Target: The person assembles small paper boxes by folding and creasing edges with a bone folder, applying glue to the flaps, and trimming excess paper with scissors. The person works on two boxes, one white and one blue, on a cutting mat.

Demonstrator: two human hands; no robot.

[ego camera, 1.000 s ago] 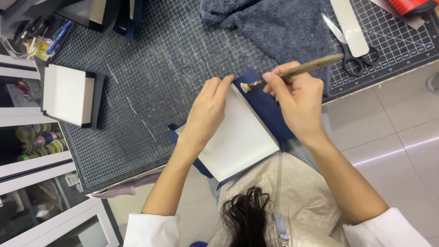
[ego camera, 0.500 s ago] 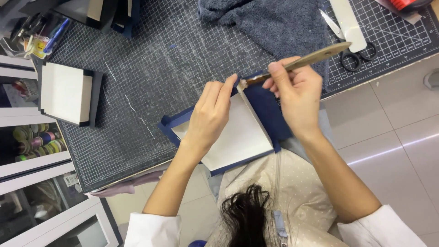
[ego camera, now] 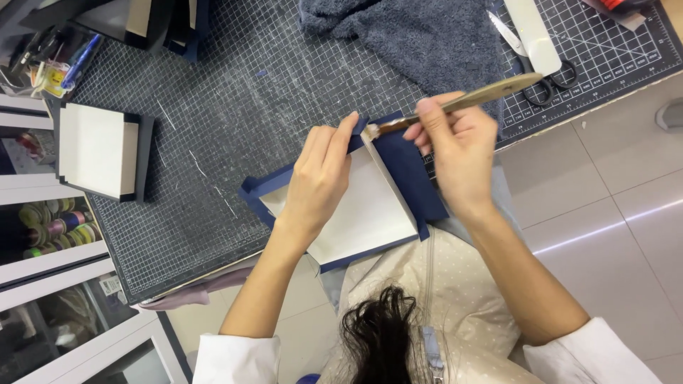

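Two hands work over one dark gridded cutting mat [ego camera: 213, 142] that covers the tabletop. The left hand [ego camera: 321, 176] lies flat, fingers straight and together, pressing down on one white board [ego camera: 363, 217] that sits on a navy blue cover sheet [ego camera: 409, 174] near the mat's front edge. The right hand [ego camera: 459, 146] is closed in a pinch around one brush [ego camera: 462, 102] with a pale wooden handle; the bristle end touches the blue flap just beside the left fingertips. At the left of the mat rests one other white board with black edging [ego camera: 96, 149], well apart from the hands. One grey towel [ego camera: 420, 35] lies bunched at the top of the mat, and to its right lie one pair of scissors [ego camera: 541, 71] with black handles and one flat white folding tool [ego camera: 533, 32]. Off the mat's left edge, several rolls of coloured tape [ego camera: 53, 224] stand in a row on a shelf.
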